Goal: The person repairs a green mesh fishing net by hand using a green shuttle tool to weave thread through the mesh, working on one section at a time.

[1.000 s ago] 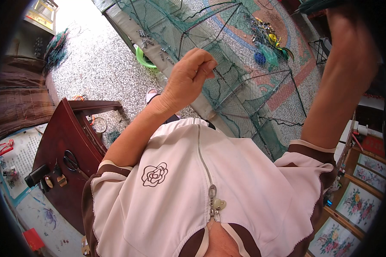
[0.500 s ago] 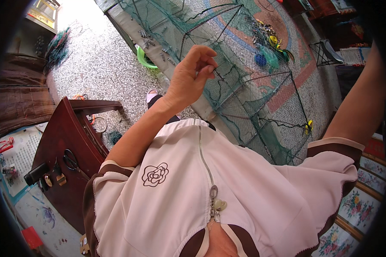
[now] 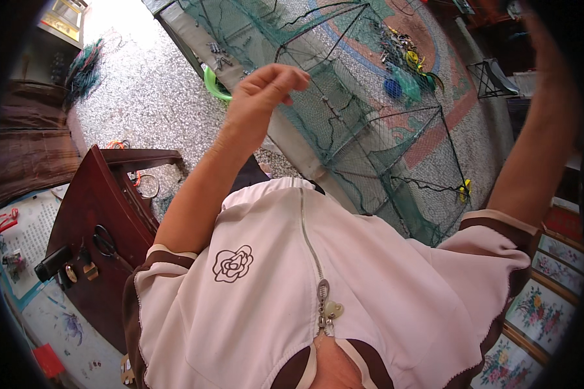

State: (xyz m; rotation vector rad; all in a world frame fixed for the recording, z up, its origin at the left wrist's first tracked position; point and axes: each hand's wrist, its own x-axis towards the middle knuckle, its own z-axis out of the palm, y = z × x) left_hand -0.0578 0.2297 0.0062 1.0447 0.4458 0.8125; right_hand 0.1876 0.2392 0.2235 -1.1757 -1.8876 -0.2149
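Note:
My left hand [image 3: 264,91] is raised over the near edge of a long grey board [image 3: 298,155], its fingers curled in. Whatever they hold, if anything, is hidden. Beneath and beyond it spreads a green mesh net trap [image 3: 337,97] with dark square frames and black cord. Several small metal pieces [image 3: 219,62] lie on the board close to this hand. From my right shoulder the right forearm [image 3: 538,136] reaches up toward the far right, and the hand is lost past the dark rim of the picture.
A green basin [image 3: 214,85] sits on the speckled floor behind the board. Past the net lies a pile with blue, yellow and green items [image 3: 405,71]. On the left, a dark red wooden table [image 3: 97,201] carries black scissors [image 3: 105,241]. A black folded stand [image 3: 493,81] is at right.
My left hand has moved left, away from the black cord on the net and toward the metal pieces. My right forearm has swung up, more upright.

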